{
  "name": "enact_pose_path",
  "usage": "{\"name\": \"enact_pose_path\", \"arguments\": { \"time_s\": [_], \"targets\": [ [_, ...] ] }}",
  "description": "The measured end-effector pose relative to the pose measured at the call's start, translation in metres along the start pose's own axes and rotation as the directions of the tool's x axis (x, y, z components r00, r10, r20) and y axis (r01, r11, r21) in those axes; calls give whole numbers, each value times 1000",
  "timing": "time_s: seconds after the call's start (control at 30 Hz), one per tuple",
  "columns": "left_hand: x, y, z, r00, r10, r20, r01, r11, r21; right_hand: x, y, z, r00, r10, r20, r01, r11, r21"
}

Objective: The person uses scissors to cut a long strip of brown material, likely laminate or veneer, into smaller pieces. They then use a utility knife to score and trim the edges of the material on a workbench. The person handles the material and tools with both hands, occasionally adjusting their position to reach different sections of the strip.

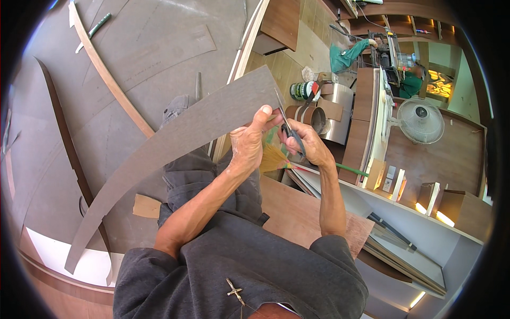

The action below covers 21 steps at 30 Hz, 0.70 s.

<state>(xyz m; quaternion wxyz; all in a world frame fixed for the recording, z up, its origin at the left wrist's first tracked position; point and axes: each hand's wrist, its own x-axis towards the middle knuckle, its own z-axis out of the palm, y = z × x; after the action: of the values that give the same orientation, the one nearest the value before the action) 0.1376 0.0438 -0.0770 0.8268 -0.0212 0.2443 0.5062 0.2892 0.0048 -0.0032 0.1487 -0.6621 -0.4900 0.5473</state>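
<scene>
A long curved strip of thin grey-brown laminate sheet (175,127) stretches from in front of me down to the lower left. My left hand (247,141) grips it near its wide far end, thumb on top. Closed round the handles of black-handled scissors (287,126), my right hand (314,148) is just right of the left one. The scissor blades lie along the sheet's short right edge; whether they bite into it I cannot tell. Both hands are above my knees, and the left fingers under the sheet are partly hidden.
At left, a grey work surface (164,64) bears a curved wooden strip (103,64), a dark curved strip (66,141) and a green-handled tool (100,24). A broom (274,158), a can (303,91) and a fan (421,121) stand right. A person in green (410,84) is at the far right.
</scene>
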Motion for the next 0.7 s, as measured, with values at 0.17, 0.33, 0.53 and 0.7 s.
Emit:
{"name": "enact_pose_path", "arguments": {
  "time_s": [0.17, 0.33, 0.53, 0.7],
  "targets": [
    [-2, -1, 0, 1000, -3, 1, 3, 1000, 4, -2, 3, 2, 999, -40, -23, 40, 999, -24],
    [-3, -1, 2, 1000, -16, -16, 16, 1000, 3, -3, 1, 4, 998, -46, -31, 46, 999, -5],
    [-4, -2, 1, 1000, -20, -15, 20, 1000, 24, -5, 5, 2, 999, -40, -30, 39, 999, -26],
    [-5, -3, 2, 999, -28, -20, 29, 999, 37, -6, 9, 3, 999, -22, -34, 22, 1000, 1]
  ]
}}
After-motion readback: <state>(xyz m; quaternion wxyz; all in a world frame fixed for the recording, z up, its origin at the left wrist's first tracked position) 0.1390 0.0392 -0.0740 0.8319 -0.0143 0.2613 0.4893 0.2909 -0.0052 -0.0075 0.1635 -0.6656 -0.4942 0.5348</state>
